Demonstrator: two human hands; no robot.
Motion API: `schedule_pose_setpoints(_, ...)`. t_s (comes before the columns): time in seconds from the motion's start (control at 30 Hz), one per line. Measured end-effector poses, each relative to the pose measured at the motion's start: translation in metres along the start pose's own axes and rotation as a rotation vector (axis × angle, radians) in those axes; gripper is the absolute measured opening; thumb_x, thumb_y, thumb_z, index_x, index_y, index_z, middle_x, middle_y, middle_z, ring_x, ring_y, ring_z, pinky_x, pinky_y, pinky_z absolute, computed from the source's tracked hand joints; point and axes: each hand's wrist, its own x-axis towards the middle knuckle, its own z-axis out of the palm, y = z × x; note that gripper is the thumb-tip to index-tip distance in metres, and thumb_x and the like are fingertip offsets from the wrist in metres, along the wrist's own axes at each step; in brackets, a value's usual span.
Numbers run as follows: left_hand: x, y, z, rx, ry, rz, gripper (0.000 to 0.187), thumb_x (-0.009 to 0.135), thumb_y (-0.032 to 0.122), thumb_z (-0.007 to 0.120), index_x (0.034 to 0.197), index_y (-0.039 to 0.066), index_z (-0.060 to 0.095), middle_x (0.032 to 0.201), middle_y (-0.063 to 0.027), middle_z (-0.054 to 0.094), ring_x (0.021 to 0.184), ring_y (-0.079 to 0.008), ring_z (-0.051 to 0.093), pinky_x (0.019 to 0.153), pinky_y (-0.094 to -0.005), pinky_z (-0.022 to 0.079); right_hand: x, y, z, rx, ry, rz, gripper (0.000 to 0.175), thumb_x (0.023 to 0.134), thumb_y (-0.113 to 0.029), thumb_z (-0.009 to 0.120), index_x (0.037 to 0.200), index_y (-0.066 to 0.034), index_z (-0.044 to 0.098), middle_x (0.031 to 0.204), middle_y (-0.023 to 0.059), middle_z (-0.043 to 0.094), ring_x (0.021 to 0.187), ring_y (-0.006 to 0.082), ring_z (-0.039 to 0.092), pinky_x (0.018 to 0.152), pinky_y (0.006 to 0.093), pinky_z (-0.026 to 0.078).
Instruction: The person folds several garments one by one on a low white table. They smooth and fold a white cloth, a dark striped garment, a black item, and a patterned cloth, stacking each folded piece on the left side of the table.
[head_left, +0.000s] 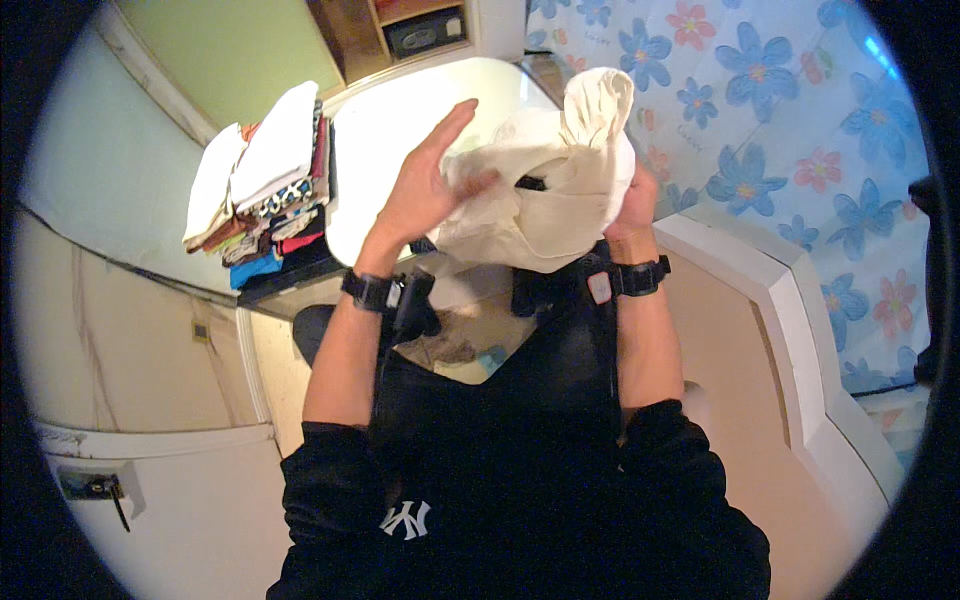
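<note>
My right hand grips the right side of a cream-white cloth garment, with most of its fingers hidden behind the fabric. The garment is bunched, with a gathered end standing up at the top and a dark spot in a fold near its middle. My left hand is at the cloth's left side, fingers stretched out and the blurred thumb over the fabric. Behind the cloth is a bright white tabletop. Each wrist wears a black strap.
A stack of folded clothes stands on the table's left side. A flowered curtain hangs at right, above a white raised ledge. A white door with a handle is at lower left. A shelf lies beyond the table.
</note>
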Motion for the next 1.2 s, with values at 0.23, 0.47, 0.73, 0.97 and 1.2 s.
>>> schedule_pose_setpoints(0.23,0.044,0.035,0.016,-0.527,-0.318,-0.075,0.092,0.085,0.068,0.065,0.147,0.002,0.047,0.144,-0.0142,0.055,0.133,-0.0226,0.051,0.113,-0.037,0.036,0.017,-0.043,0.04,-0.344,0.135,-0.181,0.052,0.103,-0.034,0.04,0.139,0.0017,0.051,0.129,0.0143,0.064,0.111,0.0272,0.065,0.1,0.0394,0.052)
schedule_pose_setpoints(0.47,0.037,0.053,0.022,-0.885,-0.264,-0.355,0.033,0.087,0.015,0.079,0.113,-0.003,0.069,0.105,-0.0084,0.074,0.09,-0.0162,0.071,0.083,-0.0325,0.057,0.036,-0.071,0.043,-0.427,0.204,0.062,0.041,0.104,-0.027,0.046,0.132,0.0005,0.056,0.12,0.0115,0.067,0.102,0.0232,0.067,0.092,0.0359,0.056)
schedule_pose_setpoints(0.73,0.029,0.052,0.012,-1.032,0.178,-0.408,0.024,0.093,0.006,0.07,0.114,-0.004,0.067,0.106,-0.0117,0.072,0.09,-0.0173,0.07,0.082,-0.0304,0.056,0.01,-0.05,-0.004,-0.602,0.591,0.089,0.035,0.101,-0.034,0.056,0.121,-0.0053,0.057,0.108,0.0104,0.067,0.093,0.019,0.067,0.075,0.0362,0.059)
schedule_pose_setpoints(0.97,0.035,0.071,0.033,-0.874,0.215,-0.325,0.023,0.093,0.007,0.07,0.115,-0.001,0.066,0.105,-0.0063,0.071,0.092,-0.014,0.067,0.081,-0.0288,0.055,-0.028,-0.003,0.039,-0.57,0.366,0.145,0.059,0.094,-0.04,0.067,0.14,-0.0064,0.051,0.125,0.0103,0.063,0.107,0.0207,0.063,0.09,0.0412,0.052)
schedule_pose_setpoints(1.2,0.013,0.096,0.047,-0.829,-0.129,-0.288,0.043,0.089,0.001,0.073,0.129,-0.005,0.061,0.106,0.0002,0.064,0.088,-0.007,0.056,0.075,-0.0228,0.046,-0.02,-0.01,0.057,-0.487,0.413,-0.064,0.04,0.091,-0.022,0.071,0.12,0.0027,0.059,0.106,0.011,0.069,0.091,0.0162,0.067,0.078,0.028,0.054)
